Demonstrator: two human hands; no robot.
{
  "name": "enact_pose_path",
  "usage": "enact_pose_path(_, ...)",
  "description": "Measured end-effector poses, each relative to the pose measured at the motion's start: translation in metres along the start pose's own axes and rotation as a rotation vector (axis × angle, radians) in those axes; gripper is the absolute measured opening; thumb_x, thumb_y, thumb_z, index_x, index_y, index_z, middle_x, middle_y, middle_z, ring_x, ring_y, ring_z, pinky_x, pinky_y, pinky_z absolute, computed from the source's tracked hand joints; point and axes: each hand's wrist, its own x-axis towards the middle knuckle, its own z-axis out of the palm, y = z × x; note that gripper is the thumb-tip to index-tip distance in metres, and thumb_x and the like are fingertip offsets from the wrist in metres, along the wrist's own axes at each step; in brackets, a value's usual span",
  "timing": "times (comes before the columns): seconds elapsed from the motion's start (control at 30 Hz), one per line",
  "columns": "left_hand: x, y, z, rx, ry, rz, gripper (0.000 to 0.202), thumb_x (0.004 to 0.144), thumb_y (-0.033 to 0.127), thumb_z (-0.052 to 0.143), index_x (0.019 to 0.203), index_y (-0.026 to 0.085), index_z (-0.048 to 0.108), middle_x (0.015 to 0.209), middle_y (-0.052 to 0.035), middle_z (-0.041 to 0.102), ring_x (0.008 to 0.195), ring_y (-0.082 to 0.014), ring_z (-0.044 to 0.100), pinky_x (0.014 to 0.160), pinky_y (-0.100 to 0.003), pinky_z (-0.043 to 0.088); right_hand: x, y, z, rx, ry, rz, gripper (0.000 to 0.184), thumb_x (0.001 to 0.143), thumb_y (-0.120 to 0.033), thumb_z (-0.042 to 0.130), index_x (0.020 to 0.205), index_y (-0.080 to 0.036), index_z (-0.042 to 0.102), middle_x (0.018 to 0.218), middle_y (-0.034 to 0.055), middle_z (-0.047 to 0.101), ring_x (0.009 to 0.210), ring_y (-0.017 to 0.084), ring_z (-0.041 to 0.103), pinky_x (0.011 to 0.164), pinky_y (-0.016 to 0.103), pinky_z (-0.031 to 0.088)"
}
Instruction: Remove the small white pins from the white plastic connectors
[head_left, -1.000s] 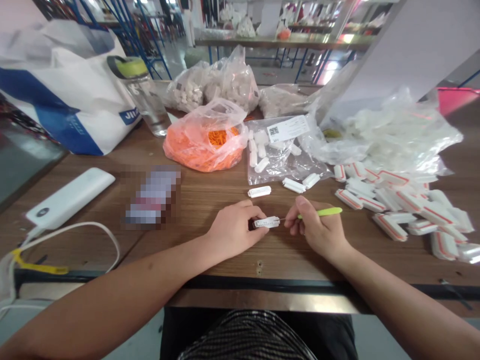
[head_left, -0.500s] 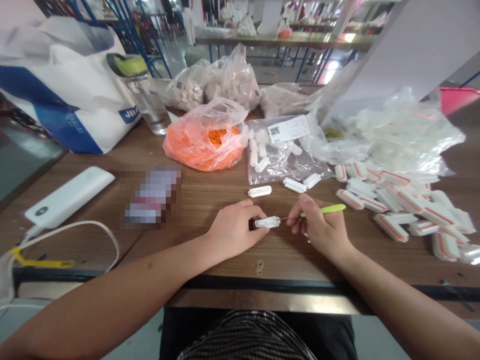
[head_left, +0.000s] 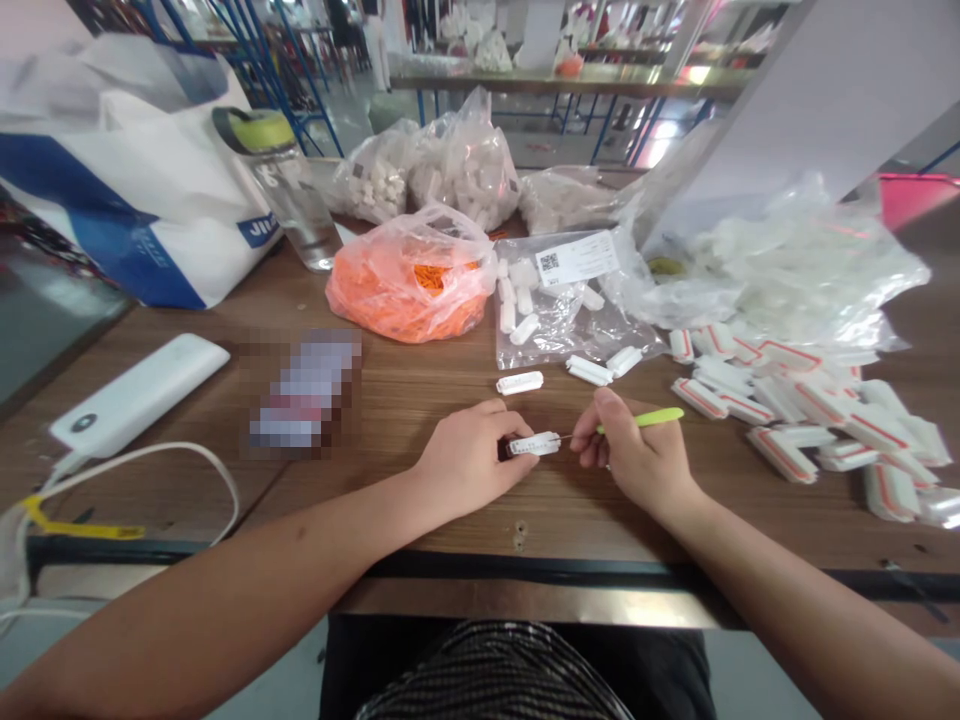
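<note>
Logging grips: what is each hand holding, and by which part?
The left hand pinches a white plastic piece by its left end; the right hand grips a green-handled needle tool by its handle.

A brown wood-grain worktable (head_left: 409, 415) carries a flat white power bank (head_left: 139, 395) with a white cable (head_left: 150, 468), a clear plastic bag of orange strands (head_left: 409, 290), a clear plastic bag of white pieces with a QR-code label (head_left: 551, 325), two short white plastic bars (head_left: 520, 382), a spread of red-edged white packets (head_left: 780, 420), and a pixelated, unreadable rectangular item (head_left: 304, 390)
</note>
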Motion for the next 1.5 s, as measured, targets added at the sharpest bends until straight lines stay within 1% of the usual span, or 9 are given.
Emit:
enact_pose_path(0.07,0.0001,0.0002,-0.0002,-0.001,-0.002,-0.001,0.014,0.078,0.026,0.067,0.089,0.022,0.072,0.082,-0.0003,0.063,0.061,-0.0118,0.053,0.059,-0.026,0.043,-0.0004,-0.0016,0.0004,-0.019,-0.004,0.002,0.055,0.091,-0.054,0.045,0.054,-0.016,0.06,0.048,0.0038,0.061,0.035,0.01,0.054,0.035,0.021,0.039)
enact_pose_path(0.23,-0.0001,0.0005,-0.0001,-0.013,-0.005,-0.004,0.014,0.077,0.026,0.067,0.09,0.022,0.072,0.08,-0.0002,0.062,0.061,-0.012,0.054,0.059,-0.026,0.043,-0.0031,-0.0039,0.0004,-0.069,-0.045,-0.066,0.054,0.09,-0.056,0.048,0.055,-0.016,0.061,0.05,0.0032,0.062,0.038,0.01,0.056,0.038,0.021,0.042)
enact_pose_path(0.43,0.0002,0.0006,0.0,-0.023,0.0,-0.008,0.013,0.077,0.026,0.068,0.089,0.022,0.072,0.083,-0.0004,0.063,0.063,-0.0123,0.054,0.059,-0.026,0.044,-0.0033,-0.002,0.0008,0.026,-0.001,-0.038,0.058,0.089,-0.06,0.046,0.054,-0.016,0.061,0.048,0.0041,0.061,0.036,0.01,0.054,0.036,0.021,0.041)
enact_pose_path(0.67,0.0009,0.0004,0.0007,-0.017,0.0,-0.005,0.013,0.077,0.026,0.067,0.089,0.022,0.072,0.082,-0.0002,0.063,0.062,-0.012,0.053,0.059,-0.026,0.044,-0.0031,-0.0022,-0.0002,0.059,0.03,-0.04,0.053,0.089,-0.055,0.049,0.053,-0.016,0.06,0.048,0.0035,0.061,0.036,0.009,0.053,0.035,0.021,0.04)
enact_pose_path(0.8,0.0005,-0.0005,0.0009,0.0,0.004,0.007,0.014,0.078,0.027,0.067,0.09,0.023,0.072,0.081,-0.0002,0.062,0.062,-0.0122,0.054,0.06,-0.026,0.044,-0.0017,-0.003,0.0009,0.019,0.0,-0.006,0.054,0.088,-0.056,0.049,0.053,-0.016,0.06,0.047,0.0036,0.06,0.035,0.01,0.053,0.034,0.02,0.039)
enact_pose_path(0.93,0.0004,-0.0004,0.0005,-0.012,0.002,0.004,0.013,0.077,0.026,0.067,0.089,0.022,0.072,0.08,-0.0003,0.062,0.063,-0.0123,0.054,0.059,-0.026,0.044,-0.0012,-0.0041,0.0008,0.025,0.0,-0.008,0.052,0.087,-0.054,0.051,0.053,-0.016,0.061,0.047,0.0034,0.061,0.035,0.01,0.053,0.035,0.021,0.039)
enact_pose_path(1.1,0.0003,-0.0001,-0.0002,-0.026,0.001,-0.005,0.013,0.077,0.025,0.068,0.088,0.021,0.072,0.081,-0.0004,0.063,0.062,-0.0122,0.053,0.059,-0.027,0.044,-0.0011,-0.0032,-0.0026,0.116,0.011,0.004,0.049,0.087,-0.051,0.052,0.053,-0.016,0.06,0.047,0.0032,0.06,0.034,0.009,0.052,0.033,0.021,0.039)
enact_pose_path(1.33,-0.0002,-0.0002,-0.0002,-0.024,-0.006,-0.01,0.013,0.077,0.025,0.067,0.089,0.022,0.072,0.081,-0.0006,0.063,0.063,-0.0128,0.054,0.06,-0.027,0.044,-0.0011,-0.0035,-0.0009,0.071,-0.001,0.035,0.049,0.087,-0.049,0.051,0.053,-0.016,0.06,0.046,0.0031,0.06,0.033,0.009,0.053,0.033,0.02,0.038)
enact_pose_path(1.5,0.0002,0.0003,-0.0007,-0.017,-0.005,-0.004,0.014,0.077,0.026,0.068,0.09,0.021,0.072,0.083,-0.001,0.063,0.063,-0.0128,0.054,0.059,-0.026,0.044,-0.0011,-0.0038,-0.0015,0.088,0.004,0.022,0.049,0.089,-0.048,0.049,0.053,-0.016,0.06,0.046,0.0031,0.06,0.033,0.009,0.052,0.033,0.02,0.037)
